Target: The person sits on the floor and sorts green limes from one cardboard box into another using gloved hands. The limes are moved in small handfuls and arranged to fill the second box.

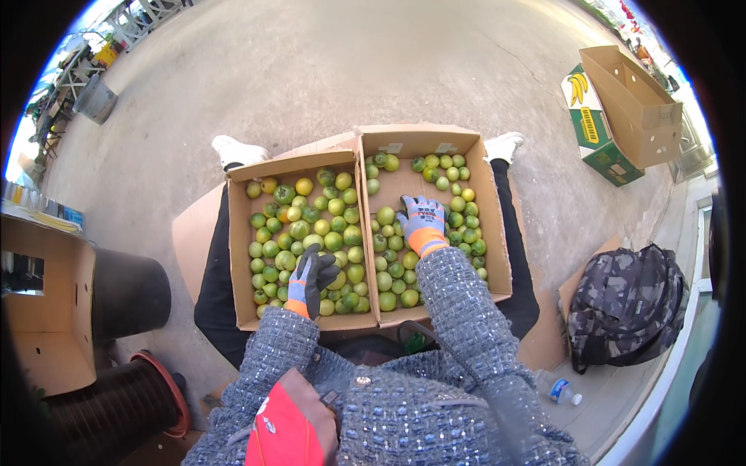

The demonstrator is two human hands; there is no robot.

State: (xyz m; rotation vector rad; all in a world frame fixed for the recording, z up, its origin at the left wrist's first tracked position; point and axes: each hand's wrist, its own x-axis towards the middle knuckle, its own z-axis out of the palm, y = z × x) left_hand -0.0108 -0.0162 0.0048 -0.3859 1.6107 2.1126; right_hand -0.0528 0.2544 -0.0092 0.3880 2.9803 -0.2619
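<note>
Two open cardboard boxes of green and yellowish tomatoes stand side by side between my legs: the left box (pixel 239 250) and the right box (pixel 494 233). My left hand (pixel 313 276), in a grey glove with a dark palm, is over the tomatoes (pixel 299 229) in the left box, palm partly up and fingers bent apart. No tomato shows in it. In the right box, my right hand (pixel 424 221) reaches palm down among the tomatoes (pixel 384 215), beside a bare patch of cardboard. Its fingertips and whatever lies beneath them are hidden.
Flattened cardboard (pixel 198 233) lies under the boxes. A camouflage backpack (pixel 626 303) and a plastic bottle (pixel 562 391) are at the right, with banana cartons (pixel 632 110) farther off. At the left are a black bucket (pixel 131 294), a brown ribbed container (pixel 116 405) and an open carton (pixel 52 326).
</note>
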